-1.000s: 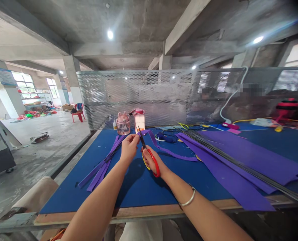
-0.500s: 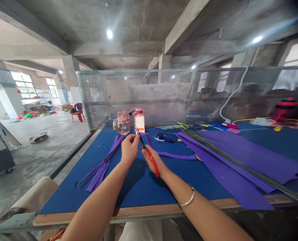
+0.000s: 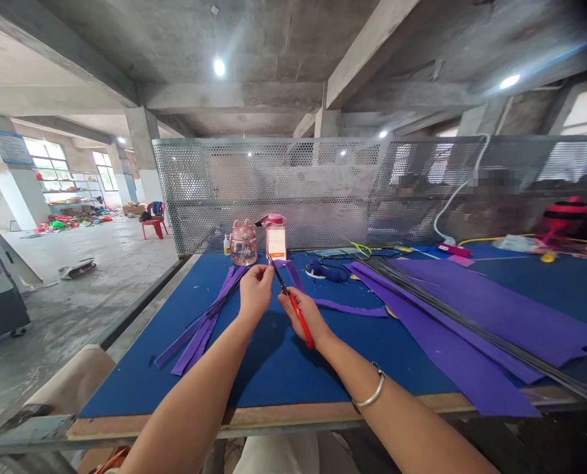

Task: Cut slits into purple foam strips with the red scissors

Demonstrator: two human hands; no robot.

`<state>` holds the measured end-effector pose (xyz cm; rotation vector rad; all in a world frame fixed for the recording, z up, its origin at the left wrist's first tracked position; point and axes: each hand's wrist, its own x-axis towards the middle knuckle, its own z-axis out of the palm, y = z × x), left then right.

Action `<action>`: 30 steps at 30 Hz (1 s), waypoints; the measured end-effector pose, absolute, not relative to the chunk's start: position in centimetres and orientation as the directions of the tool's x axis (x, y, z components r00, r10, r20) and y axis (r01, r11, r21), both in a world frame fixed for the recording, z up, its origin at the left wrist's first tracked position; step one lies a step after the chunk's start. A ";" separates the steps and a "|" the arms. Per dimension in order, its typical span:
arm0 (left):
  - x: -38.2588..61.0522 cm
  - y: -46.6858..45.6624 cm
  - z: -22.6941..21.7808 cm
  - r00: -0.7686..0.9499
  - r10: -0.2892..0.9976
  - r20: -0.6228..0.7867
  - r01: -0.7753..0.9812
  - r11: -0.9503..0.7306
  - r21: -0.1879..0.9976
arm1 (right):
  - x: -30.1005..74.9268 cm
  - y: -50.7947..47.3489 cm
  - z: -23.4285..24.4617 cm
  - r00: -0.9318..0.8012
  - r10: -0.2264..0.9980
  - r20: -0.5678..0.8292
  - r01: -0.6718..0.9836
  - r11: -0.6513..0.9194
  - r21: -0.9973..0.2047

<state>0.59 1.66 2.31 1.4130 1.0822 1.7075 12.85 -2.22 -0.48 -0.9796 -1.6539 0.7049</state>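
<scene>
My right hand (image 3: 305, 314) is wrapped round the red handles of a pair of scissors (image 3: 290, 304), whose dark blades point up and away toward my left hand. My left hand (image 3: 255, 289) is pinched on the near end of a narrow purple fabric strip (image 3: 345, 307) that trails to the right across the blue table (image 3: 274, 368). The blades look closed beside my left fingertips. A silver bangle (image 3: 370, 394) sits on my right wrist.
Cut purple strips (image 3: 202, 326) lie left of my hands. Wide purple fabric sheets (image 3: 476, 309) and long dark rods (image 3: 471, 326) cover the right half. A pink bottle (image 3: 243, 243) and a pink-lidded cup (image 3: 276, 238) stand by the perforated metal screen (image 3: 353, 191).
The scissor blades have closed on the strip, and the strip's loop that arched up beyond my hands a second ago now lies flat on the table.
</scene>
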 end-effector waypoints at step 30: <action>-11.4 8.1 4.4 -0.114 0.971 0.210 0.815 -0.029 0.579 | 21.7 -4.9 2.4 -0.376 0.899 -0.224 0.923 0.384 -0.011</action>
